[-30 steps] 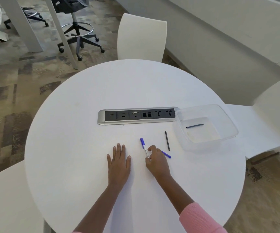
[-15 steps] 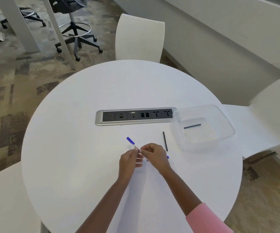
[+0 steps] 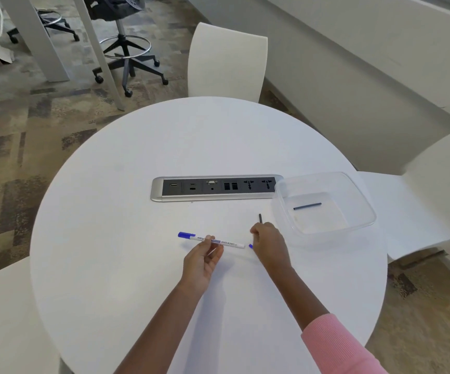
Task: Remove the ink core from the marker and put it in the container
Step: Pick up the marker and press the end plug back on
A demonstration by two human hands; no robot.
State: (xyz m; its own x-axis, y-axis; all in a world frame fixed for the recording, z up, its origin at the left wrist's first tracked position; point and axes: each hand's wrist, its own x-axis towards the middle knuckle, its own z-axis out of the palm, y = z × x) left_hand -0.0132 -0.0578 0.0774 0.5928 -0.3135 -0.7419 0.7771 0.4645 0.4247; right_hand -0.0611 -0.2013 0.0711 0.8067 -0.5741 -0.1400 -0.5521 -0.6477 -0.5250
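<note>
Pinching the light, stiff whiteboard marker (image 3: 213,241) mid-barrel, left hand (image 3: 201,261) steadies it; right hand (image 3: 268,244) apparently closes on its blue end plug (image 3: 250,246).

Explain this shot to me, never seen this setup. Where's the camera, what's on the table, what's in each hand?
There is no machine here: a person works with two bare hands. The single picture comes from a wide-angle camera worn on the head, looking forward and down, which is why the arms enter from the bottom edge.

The surface is a round white table with a built-in socket panel. On its right side sits a clear plastic container with one dark ink core already inside.

The left hand holds a whiteboard marker with a blue cap, lifted roughly level. The right hand is closed beside the marker's open end; a small blue piece shows at its edge. Another dark stick pokes out just above that hand; whether it is gripped or lying on the table is unclear.
</note>
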